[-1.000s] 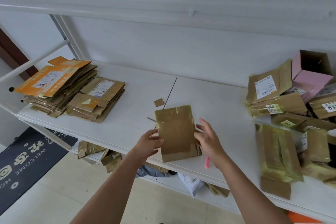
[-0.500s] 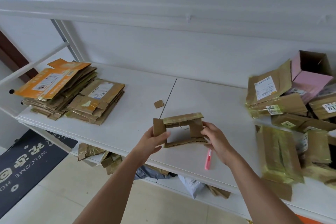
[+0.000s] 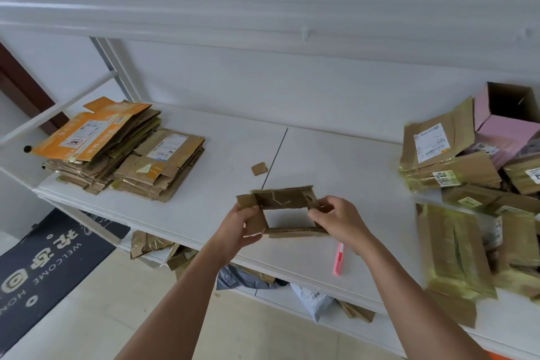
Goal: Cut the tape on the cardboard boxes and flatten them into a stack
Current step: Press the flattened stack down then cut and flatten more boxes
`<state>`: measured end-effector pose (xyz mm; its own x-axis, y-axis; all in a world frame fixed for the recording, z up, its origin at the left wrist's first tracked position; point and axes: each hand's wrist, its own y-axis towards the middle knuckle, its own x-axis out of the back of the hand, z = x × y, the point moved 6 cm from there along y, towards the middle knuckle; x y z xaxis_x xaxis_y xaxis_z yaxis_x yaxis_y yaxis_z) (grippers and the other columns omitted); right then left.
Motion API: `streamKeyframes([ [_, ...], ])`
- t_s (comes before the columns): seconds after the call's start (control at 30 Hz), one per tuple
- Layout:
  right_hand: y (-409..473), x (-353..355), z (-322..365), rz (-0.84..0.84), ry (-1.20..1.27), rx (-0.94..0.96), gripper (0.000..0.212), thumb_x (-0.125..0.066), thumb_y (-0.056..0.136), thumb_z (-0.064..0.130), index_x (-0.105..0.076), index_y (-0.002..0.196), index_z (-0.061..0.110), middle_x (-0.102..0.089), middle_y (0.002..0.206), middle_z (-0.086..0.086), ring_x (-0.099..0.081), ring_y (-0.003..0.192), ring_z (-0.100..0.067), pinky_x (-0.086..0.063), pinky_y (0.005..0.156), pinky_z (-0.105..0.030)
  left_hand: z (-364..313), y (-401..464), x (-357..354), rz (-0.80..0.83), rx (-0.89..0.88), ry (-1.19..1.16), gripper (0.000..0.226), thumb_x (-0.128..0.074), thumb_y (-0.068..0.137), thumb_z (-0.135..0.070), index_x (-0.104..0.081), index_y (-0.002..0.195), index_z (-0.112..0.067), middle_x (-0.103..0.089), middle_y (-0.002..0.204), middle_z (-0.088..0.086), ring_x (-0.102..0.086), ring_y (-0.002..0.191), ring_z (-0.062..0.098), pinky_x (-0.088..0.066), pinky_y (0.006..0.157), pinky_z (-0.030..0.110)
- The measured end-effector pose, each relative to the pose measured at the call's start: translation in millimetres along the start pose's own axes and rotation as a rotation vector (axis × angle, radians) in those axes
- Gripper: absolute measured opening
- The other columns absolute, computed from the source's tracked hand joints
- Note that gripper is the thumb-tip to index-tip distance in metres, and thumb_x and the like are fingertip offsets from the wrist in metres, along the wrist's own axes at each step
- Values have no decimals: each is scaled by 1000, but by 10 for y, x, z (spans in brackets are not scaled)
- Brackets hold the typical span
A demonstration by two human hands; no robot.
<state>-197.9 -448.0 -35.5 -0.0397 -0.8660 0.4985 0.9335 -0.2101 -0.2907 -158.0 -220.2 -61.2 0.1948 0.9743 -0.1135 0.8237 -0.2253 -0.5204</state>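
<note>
A white shelf [image 3: 344,161] ran across the view against a white wall, its top split by a thin seam. Below it lay a pale tiled floor with a dark mat [image 3: 43,266] at the left, and scraps of cardboard and grey bags sat on a lower level.

Both hands held a small box [image 3: 282,210] just above the shelf's front part, near the seam. It was open at both ends, so the white top showed through its square hollow. Its opening faced up toward the camera, and its longer side ran left to right. The cardboard was brown, with torn tape on the far wall and short flaps sticking out at the left.

The left hand [image 3: 242,225] gripped the left wall, thumb on top. The right hand [image 3: 339,222] pinched the right wall with curled fingers.

A stack [image 3: 117,155] of flat boxes lay at far left, an uncut pile [image 3: 473,184] at right, and a pink cutter [image 3: 339,259] near the right wrist.
</note>
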Motion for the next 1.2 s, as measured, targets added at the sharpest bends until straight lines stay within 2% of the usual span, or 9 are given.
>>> streamKeyframes([
  [0.17,-11,74,105,95,73,185,20,-59,92,18,-74,102,25,-70,100,1,-66,92,-11,-53,88,-35,-74,-8,184,65,85,-372,57,-47,88,-49,-55,118,-2,-65,108,21,-62,94,37,-56,69,42],
  [0.33,-68,-209,90,238,-264,341,49,-52,96,4,-53,141,24,-43,149,15,-50,124,-2,-42,93,-8,356,158,334,-156,208,-7,54,-72,88,-30,-51,130,-2,-63,118,23,-65,103,40,-60,75,48],
  [0.47,-139,-538,-421,405,-583,165,57,-49,96,0,-46,146,25,-26,160,11,-36,140,-14,-34,112,-28,774,180,497,-376,280,-14,47,-75,82,1,-55,124,3,-67,108,21,-69,92,35,-60,64,42],
  [0.67,-104,-753,-448,298,-689,203,46,-51,97,16,-50,143,16,-31,156,1,-44,133,-20,-44,106,-36,696,66,384,-519,135,356,17,-66,90,-8,-55,102,-13,-65,102,8,-62,84,21,-48,54,24],
  [0.87,190,-1050,-591,330,-720,117,66,-25,105,48,3,158,20,22,163,-3,18,151,-23,-1,122,-45,424,251,258,-456,-34,648,13,-59,94,-10,-56,107,-12,-62,102,3,-58,86,17,-38,51,13],
  [0.97,220,-1191,-753,292,-782,104,80,5,90,70,23,151,21,34,158,-4,32,145,-21,11,119,-44,431,292,157,-398,-109,882,40,-50,92,-2,-47,130,-10,-54,130,8,-54,115,25,-53,82,28],
  [1.03,207,-1240,-791,241,-799,123,101,35,61,77,30,144,20,36,157,-4,36,142,-19,16,117,-42,564,342,51,-249,-188,1157,65,-46,96,-5,-21,154,-17,-18,162,0,-16,149,27,-20,120,42],
  [1.1,196,-1254,-804,208,-818,142,107,45,51,75,31,142,19,38,155,-5,36,142,-20,19,117,-41,783,374,-3,-75,-188,1252,61,-25,106,-34,7,157,-24,17,162,-7,17,150,21,6,122,46],
  [1.2,184,-1257,-827,245,-811,141,102,37,59,74,31,143,18,40,154,-6,37,142,-21,21,117,-41,1007,426,52,-11,-192,1344,85,18,74,-74,31,145,-30,35,153,-12,35,142,16,10,122,44],
])
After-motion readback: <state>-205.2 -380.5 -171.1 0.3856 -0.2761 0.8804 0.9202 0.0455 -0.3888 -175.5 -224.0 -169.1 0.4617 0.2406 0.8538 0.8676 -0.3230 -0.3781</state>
